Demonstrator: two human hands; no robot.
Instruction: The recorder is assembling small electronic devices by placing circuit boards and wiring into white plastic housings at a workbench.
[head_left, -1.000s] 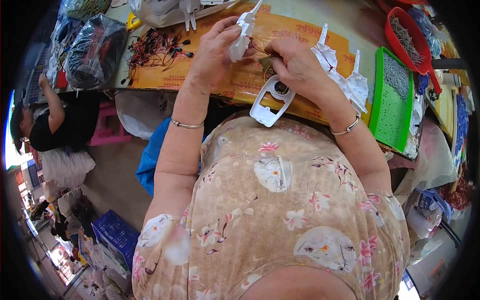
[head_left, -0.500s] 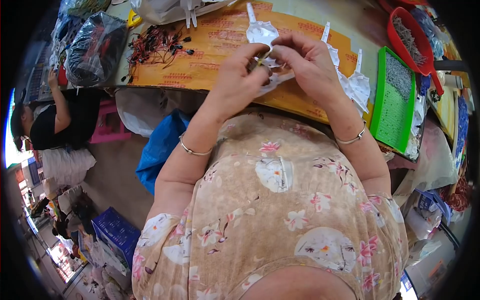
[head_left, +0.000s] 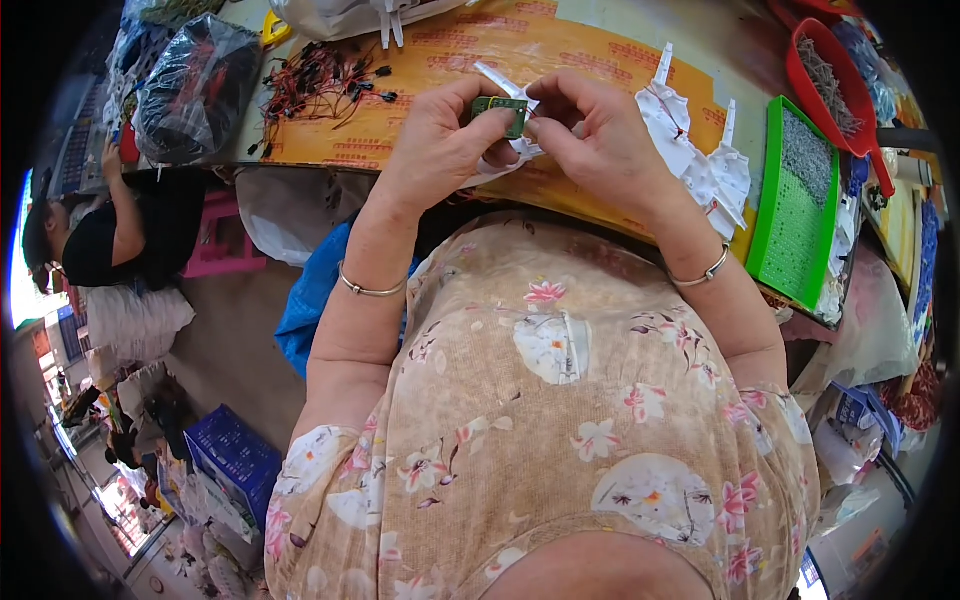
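A small green circuit board (head_left: 513, 112) is pinched between the thumb and fingers of my left hand (head_left: 435, 145). My right hand (head_left: 605, 130) is closed in a pinch at the board's right edge; what its fingertips hold is too small to make out. Under both hands lies a white plastic part with a long narrow handle (head_left: 497, 78), its body mostly covered by my fingers. To the right of my right hand, several more white plastic parts (head_left: 665, 125) of the same shape lie on the table, with thin red wires on them.
A tangle of red and black wires with connectors (head_left: 318, 90) lies at the left, beside a clear bag of dark items (head_left: 195, 95). On the right are a green tray of small metal pieces (head_left: 765, 235) and a red scoop (head_left: 874, 150) holding screws. Another person (head_left: 125, 225) sits far left.
My left hand has moved left and turned, bringing the green board into view. The white part beneath has shifted and its handle now tilts left. My right hand stays close to the board.
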